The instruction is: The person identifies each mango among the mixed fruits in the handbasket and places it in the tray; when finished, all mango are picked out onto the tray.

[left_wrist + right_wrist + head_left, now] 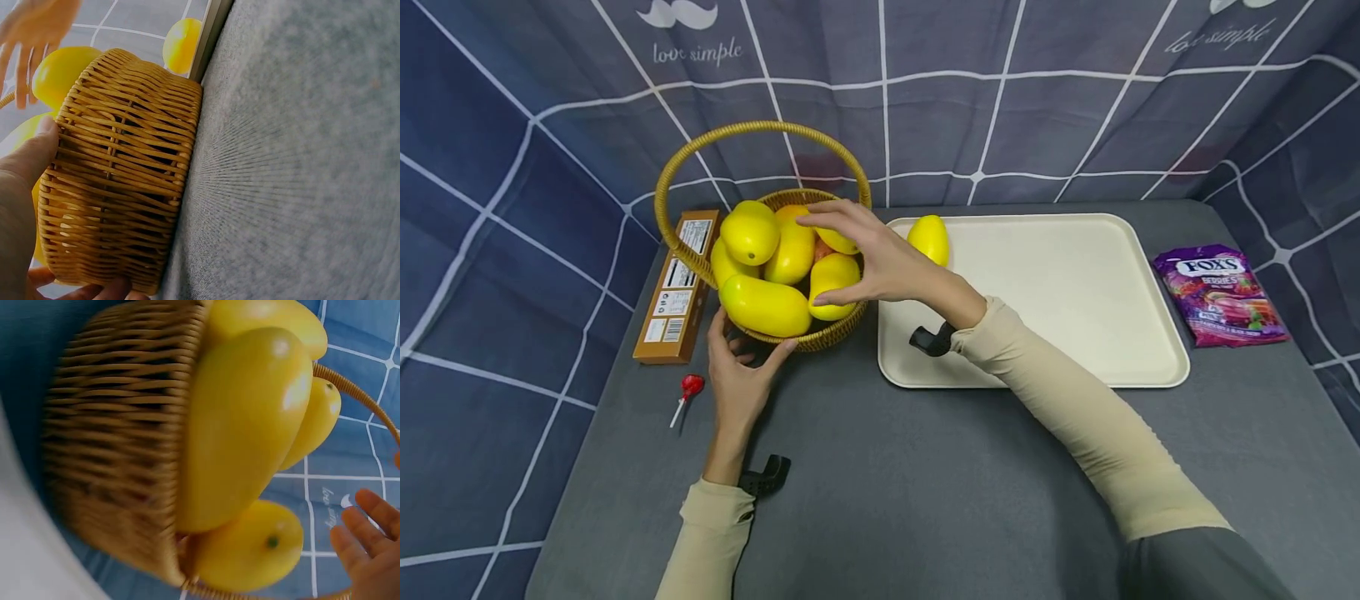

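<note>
Over the basket, the arched handle and right hand narrow the way to the heaped fruit, with the left hand taking up the near-left rim. Left side tight: box just beside the basket, lollipop near the box. Easier passage across the bare middle of the tray, lone yellow fruit at its far left corner, and over the near tabletop.

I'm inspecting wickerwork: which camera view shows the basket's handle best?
The head view: the basket handle shows there as a nearly complete arch. Right wrist catches only cropped stretches; left wrist, just a sliver at its left edge.
</note>
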{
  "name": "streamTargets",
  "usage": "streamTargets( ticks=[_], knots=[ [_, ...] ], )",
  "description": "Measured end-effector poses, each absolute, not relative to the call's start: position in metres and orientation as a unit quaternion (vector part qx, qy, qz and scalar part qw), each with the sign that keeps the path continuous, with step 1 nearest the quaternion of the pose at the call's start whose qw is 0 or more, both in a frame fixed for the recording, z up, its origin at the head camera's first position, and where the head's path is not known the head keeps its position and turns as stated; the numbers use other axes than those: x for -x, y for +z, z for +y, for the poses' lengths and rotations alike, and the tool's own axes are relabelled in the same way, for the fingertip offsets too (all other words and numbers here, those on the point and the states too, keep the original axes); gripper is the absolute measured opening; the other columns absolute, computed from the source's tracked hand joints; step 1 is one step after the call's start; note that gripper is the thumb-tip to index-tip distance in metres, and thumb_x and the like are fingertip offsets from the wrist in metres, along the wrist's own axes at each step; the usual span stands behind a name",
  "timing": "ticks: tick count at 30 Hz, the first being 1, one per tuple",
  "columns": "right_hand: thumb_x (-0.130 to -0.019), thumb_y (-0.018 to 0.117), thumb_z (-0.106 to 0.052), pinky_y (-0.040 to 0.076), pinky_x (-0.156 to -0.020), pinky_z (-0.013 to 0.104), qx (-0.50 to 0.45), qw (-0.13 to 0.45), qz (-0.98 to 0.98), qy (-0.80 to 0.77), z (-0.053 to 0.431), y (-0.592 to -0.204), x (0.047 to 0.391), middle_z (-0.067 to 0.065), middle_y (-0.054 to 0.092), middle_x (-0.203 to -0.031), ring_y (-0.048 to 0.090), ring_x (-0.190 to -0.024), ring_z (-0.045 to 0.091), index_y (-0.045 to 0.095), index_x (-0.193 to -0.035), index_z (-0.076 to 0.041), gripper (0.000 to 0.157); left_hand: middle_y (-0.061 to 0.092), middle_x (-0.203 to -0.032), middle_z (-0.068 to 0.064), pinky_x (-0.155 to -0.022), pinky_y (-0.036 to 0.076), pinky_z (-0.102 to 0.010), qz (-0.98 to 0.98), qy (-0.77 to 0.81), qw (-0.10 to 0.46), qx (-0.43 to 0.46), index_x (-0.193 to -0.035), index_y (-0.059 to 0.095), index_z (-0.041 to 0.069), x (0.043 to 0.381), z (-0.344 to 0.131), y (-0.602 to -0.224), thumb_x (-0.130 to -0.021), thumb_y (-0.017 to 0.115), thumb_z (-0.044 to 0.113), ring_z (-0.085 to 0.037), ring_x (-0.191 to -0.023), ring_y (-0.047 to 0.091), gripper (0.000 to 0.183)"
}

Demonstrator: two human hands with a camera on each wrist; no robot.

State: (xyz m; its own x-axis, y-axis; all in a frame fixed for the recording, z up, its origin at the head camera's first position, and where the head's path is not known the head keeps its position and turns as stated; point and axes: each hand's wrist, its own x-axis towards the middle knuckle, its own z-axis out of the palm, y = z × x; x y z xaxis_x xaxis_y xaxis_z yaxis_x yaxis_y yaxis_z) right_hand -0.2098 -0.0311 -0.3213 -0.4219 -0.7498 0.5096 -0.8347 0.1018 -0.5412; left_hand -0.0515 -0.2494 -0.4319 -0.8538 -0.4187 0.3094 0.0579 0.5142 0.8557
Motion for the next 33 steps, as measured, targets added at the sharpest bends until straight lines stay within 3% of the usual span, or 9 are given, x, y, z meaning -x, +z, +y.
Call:
streamTargets(
  ticks=[8, 15, 22, 29, 33],
  knots=[
    [-0.076, 0.08, -0.051, 0.033, -0.111, 0.027, -0.525, -0.031, -0.772, 0.357, -0.086, -0.298, 0.234, 0.008, 0.037, -0.15, 0.039, -0.135, 0.017, 0.041, -0.148, -0.015, 0.09, 0.038, -0.148, -0.009, -0.084, 0.044, -0.043, -0.837, -0.477, 0.243, -0.116, -0.153, 0.025, 0.031, 0.05, -0.252, -0.431, -0.074, 0.087, 0.024, -0.03, -0.113, 0.052, 0.1],
    [-0.079, 0.077, -0.054, 0.034, -0.11, 0.026, -0.503, -0.121, -0.794, 0.319, -0.103, -0.283, 0.253, 0.003, 0.026, -0.157, 0.033, -0.139, 0.014, 0.03, -0.154, -0.025, 0.094, 0.038, -0.148, -0.008, -0.085, 0.045, -0.044, -0.836, -0.482, 0.239, -0.11, -0.153, 0.025, 0.032, 0.052, -0.249, -0.429, -0.075, 0.086, 0.024, -0.031, -0.114, 0.052, 0.1],
    [-0.079, 0.075, -0.056, 0.035, -0.109, 0.031, -0.505, -0.163, -0.79, 0.308, -0.113, -0.288, 0.261, 0.002, 0.026, -0.158, 0.038, -0.136, 0.015, 0.03, -0.154, -0.03, 0.091, 0.038, -0.148, -0.008, -0.085, 0.044, -0.044, -0.834, -0.485, 0.239, -0.11, -0.154, 0.025, 0.028, 0.053, -0.249, -0.43, -0.075, 0.086, 0.018, -0.031, -0.115, 0.05, 0.099],
    [-0.08, 0.072, -0.059, 0.033, -0.111, 0.034, -0.507, -0.187, -0.791, 0.285, -0.123, -0.292, 0.261, -0.001, 0.014, -0.164, 0.03, -0.143, 0.016, 0.035, -0.152, -0.035, 0.084, 0.035, -0.148, -0.019, -0.086, 0.042, -0.055, -0.829, -0.491, 0.24, -0.118, -0.154, 0.025, 0.011, 0.054, -0.248, -0.43, -0.073, 0.085, 0.006, -0.041, -0.116, 0.047, 0.101],
    [-0.079, 0.073, -0.058, 0.037, -0.107, 0.032, -0.512, -0.192, -0.786, 0.287, -0.126, -0.295, 0.26, 0.001, 0.016, -0.163, 0.035, -0.14, 0.017, 0.039, -0.15, -0.032, 0.083, 0.036, -0.148, -0.016, -0.085, 0.043, -0.052, -0.831, -0.49, 0.237, -0.119, -0.154, 0.025, 0.015, 0.053, -0.249, -0.43, -0.074, 0.085, 0.009, -0.038, -0.115, 0.048, 0.1]
  ],
)
